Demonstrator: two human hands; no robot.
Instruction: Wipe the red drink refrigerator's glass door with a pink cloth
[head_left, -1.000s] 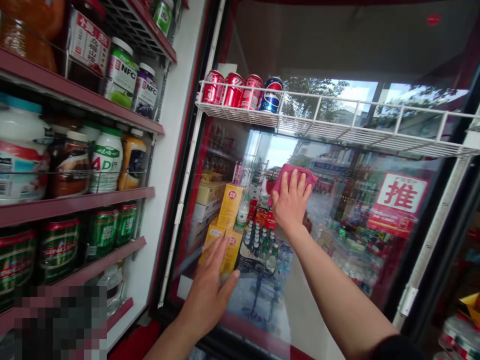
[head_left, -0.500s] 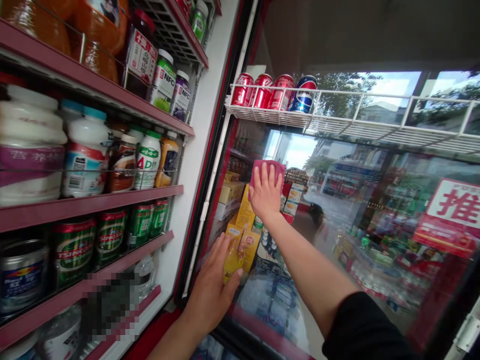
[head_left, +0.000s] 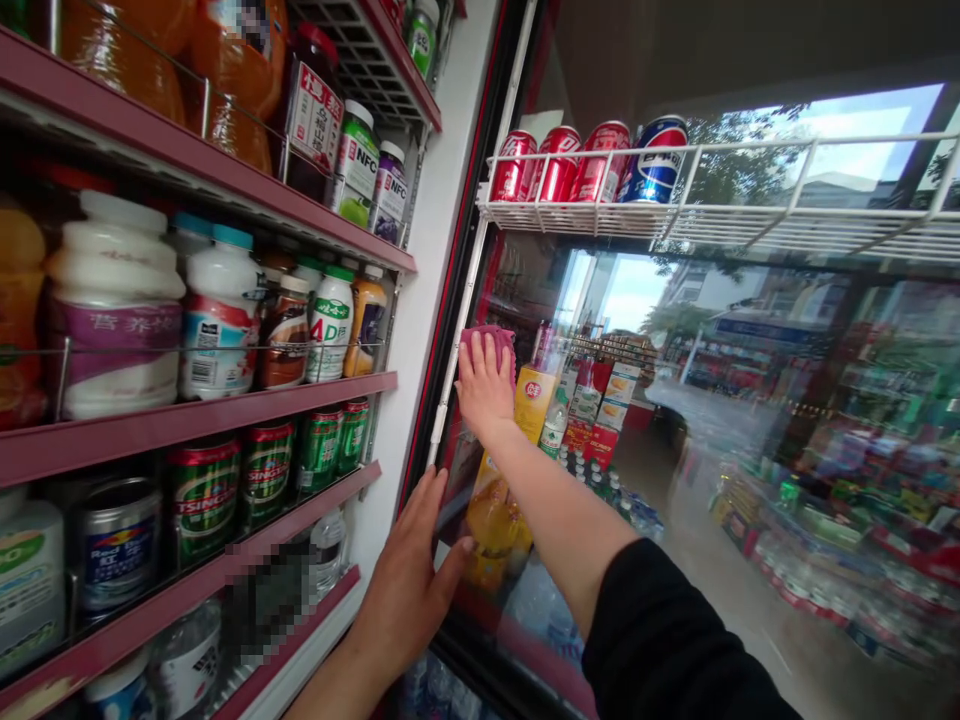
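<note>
On the inner face of the glass door (head_left: 750,430), my right hand (head_left: 486,392) lies flat over a pink cloth (head_left: 508,345), pressing it to the pane close to the hinge-side frame. The cloth shows above and beside the fingertips; the rest is hidden under the palm. My left hand (head_left: 405,570) is lower and nearer, fingers stretched out and thumb apart, with no object in it. Its fingertips are by the white strip (head_left: 466,300) along the door's edge; whether they touch it I cannot tell.
A white wire rack (head_left: 739,215) crosses the door above my hands, holding red cans (head_left: 559,165) and a blue can (head_left: 656,160). Left of the door, fridge shelves (head_left: 300,395) carry bottles and cans. Yellow boxes (head_left: 534,395) show through the glass.
My right hand has slid the cloth leftward across the glass, toward the door's hinge-side edge. The view has shifted a little left. My left hand stays open near the edge.
</note>
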